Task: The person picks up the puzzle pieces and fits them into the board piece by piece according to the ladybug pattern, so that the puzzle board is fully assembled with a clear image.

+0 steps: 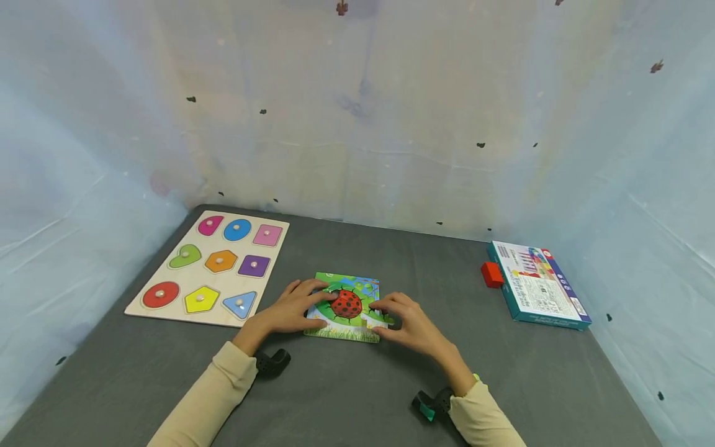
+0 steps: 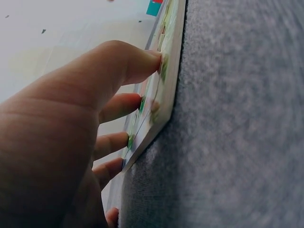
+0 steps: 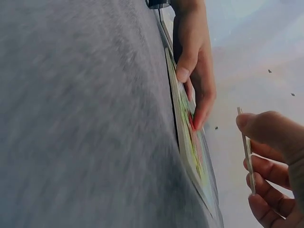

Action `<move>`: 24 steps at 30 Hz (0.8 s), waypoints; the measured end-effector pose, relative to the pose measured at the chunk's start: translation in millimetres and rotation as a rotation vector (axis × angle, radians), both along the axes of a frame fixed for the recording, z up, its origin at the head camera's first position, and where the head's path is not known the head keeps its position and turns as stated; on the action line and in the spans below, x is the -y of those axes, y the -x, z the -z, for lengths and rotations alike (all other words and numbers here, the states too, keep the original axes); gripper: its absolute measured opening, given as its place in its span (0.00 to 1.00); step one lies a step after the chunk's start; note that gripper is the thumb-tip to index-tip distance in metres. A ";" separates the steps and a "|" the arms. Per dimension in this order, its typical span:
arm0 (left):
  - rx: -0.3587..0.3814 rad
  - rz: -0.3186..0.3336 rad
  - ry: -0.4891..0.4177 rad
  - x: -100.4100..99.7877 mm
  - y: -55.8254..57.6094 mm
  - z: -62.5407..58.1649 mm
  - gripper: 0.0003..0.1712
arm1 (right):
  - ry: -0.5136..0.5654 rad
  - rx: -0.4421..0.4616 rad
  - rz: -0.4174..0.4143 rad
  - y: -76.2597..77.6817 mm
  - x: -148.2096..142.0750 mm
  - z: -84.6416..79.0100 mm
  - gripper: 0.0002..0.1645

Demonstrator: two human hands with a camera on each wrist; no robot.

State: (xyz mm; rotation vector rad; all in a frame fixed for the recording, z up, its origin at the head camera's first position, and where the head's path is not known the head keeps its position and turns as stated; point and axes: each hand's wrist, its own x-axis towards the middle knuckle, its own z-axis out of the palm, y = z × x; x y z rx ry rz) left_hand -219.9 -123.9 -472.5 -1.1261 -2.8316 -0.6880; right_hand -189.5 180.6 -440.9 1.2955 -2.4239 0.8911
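A square ladybug puzzle (image 1: pixel 341 333) in a wooden frame lies on the grey table. My left hand (image 1: pixel 293 307) rests on its left part; in the left wrist view the thumb (image 2: pixel 153 61) and fingertips touch the puzzle's face. Held by my right hand (image 1: pixel 412 324) is a thin puzzle piece (image 3: pixel 248 156), pinched between thumb and fingers. The head view places this piece over the puzzle's right edge, while the right wrist view has it apart from the board, raised above the surface. The fingers hide part of the piece's picture.
On the left lies a shape board (image 1: pixel 184 273) with several coloured knobbed pieces. A flat teal-edged box (image 1: pixel 539 285) is at the right, with a red block (image 1: pixel 492 274) against its left side. Pale sheeting (image 1: pixel 357 124) hangs behind the table.
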 end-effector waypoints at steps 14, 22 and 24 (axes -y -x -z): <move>0.003 -0.002 -0.002 -1.0 -0.4 0.0 0.32 | -0.040 -0.003 -0.051 13.4 45.8 20.3 0.23; -0.001 -0.004 0.004 -0.9 -0.9 0.1 0.32 | -0.061 0.006 -0.045 16.8 58.5 28.7 0.24; -0.002 -0.003 0.002 -1.0 -0.7 -0.3 0.31 | -0.070 0.011 -0.034 16.5 59.4 28.9 0.24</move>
